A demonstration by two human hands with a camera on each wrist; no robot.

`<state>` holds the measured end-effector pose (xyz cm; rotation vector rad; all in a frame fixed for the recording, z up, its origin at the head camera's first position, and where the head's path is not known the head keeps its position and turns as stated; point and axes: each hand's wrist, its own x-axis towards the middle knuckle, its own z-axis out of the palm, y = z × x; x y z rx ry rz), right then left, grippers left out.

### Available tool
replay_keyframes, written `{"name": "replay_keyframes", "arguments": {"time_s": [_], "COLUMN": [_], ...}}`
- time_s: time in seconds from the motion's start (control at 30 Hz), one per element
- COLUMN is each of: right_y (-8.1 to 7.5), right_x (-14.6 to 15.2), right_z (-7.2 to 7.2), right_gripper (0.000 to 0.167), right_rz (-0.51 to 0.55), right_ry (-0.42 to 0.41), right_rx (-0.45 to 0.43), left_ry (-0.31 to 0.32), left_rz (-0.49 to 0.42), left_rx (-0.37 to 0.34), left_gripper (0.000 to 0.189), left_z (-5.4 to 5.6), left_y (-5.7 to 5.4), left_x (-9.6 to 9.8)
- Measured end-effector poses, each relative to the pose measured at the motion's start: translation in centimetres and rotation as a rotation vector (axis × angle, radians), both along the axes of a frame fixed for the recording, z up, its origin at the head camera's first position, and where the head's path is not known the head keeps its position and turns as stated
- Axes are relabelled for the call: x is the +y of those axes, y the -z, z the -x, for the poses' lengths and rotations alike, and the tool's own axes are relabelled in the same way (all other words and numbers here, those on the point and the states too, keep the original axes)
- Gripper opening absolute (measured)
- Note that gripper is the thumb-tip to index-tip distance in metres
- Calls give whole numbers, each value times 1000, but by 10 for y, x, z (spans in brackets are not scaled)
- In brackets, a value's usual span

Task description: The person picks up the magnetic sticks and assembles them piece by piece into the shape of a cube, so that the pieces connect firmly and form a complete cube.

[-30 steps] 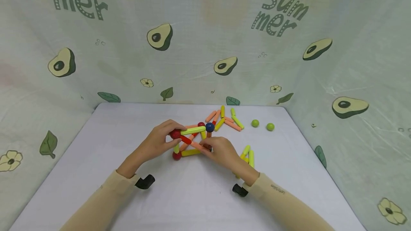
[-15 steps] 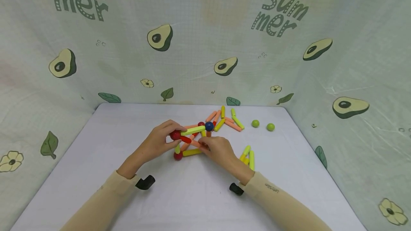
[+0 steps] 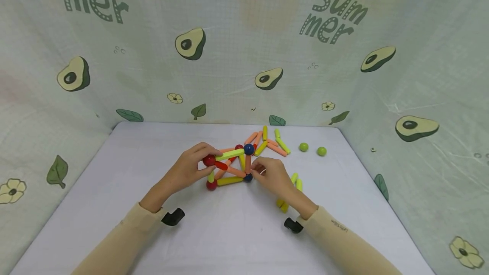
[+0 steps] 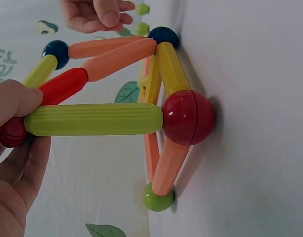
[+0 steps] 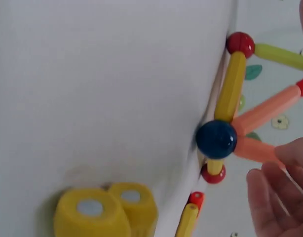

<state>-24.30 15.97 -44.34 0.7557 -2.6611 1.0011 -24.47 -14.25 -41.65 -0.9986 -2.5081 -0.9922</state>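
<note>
My left hand (image 3: 190,165) grips a red ball (image 3: 209,160) at the upper left corner of a frame of magnetic rods and balls. From that ball a lime rod (image 3: 231,155) runs to an upper blue ball (image 3: 248,149). A red rod (image 3: 221,166) and salmon rod (image 3: 235,172), end to end, slant down to a lower blue ball (image 4: 164,37). An upright orange rod (image 3: 248,164) links both blue balls. Below, a yellow rod (image 3: 230,180) reaches a lower red ball (image 4: 188,117). Beside the upright rod, my right hand (image 3: 273,177) holds nothing, its fingers loosely bent.
Several loose salmon, yellow and lime rods (image 3: 265,133) lie behind the frame. Two green balls (image 3: 303,147) sit at the back right. More yellow and lime rods (image 3: 299,185) lie by my right forearm, partly hidden. A patterned cloth wall (image 3: 229,96) rises behind the table.
My right hand has let go of the salmon rod near the lower blue ball and drawn back to the right, baring that corner. The left hand stays on the red ball.
</note>
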Motion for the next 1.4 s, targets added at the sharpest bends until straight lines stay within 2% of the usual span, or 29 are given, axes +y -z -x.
{"name": "replay_keyframes", "arguments": {"time_s": [0.1, 0.2, 0.3, 0.37, 0.47, 0.77, 0.83, 0.9, 1.07, 1.17, 1.27, 1.4], "right_y": [1, 3, 4, 5, 7, 10, 10, 11, 14, 14, 13, 13], "right_x": [6, 8, 6, 4, -1, -20, -23, -26, -32, -34, -37, -41], "right_z": [7, 13, 17, 18, 19, 10, 8, 6, 5, 5, 3, 1], "right_gripper": [25, 40, 34, 24, 18, 21, 21, 21, 20, 19, 19, 20], "right_rz": [26, 9, -26, -40, -52, -23, -16, -7, 6, 15, 24, 35], "right_ry": [2, -60, -102, -100, -77, -37, -33, -34, -27, -23, -31, -41], "right_rx": [-124, -237, -273, -263, -227, -192, -189, -186, -177, -173, -168, -157], "left_ry": [-8, -12, -6, -3, -13, -62, -79, -111, -222, -253, -263, -286], "left_rz": [4, 11, 14, 16, 24, 43, 54, 76, 149, 180, 185, 204], "left_rx": [-5, -3, 1, 7, 20, 25, 40, 88, 285, 358, 377, 355], "left_gripper": [47, 48, 47, 47, 49, 52, 50, 47, 44, 47, 49, 49], "left_z": [-1, -1, -2, -1, 0, 2, 2, 2, 0, -4, -9, -13], "left_y": [0, 0, 0, 0, 1, -4, -5, -5, -6, -9, -13, -16], "left_x": [-1, -1, -1, -2, -5, -16, -17, -15, -1, 13, 27, 42]}}
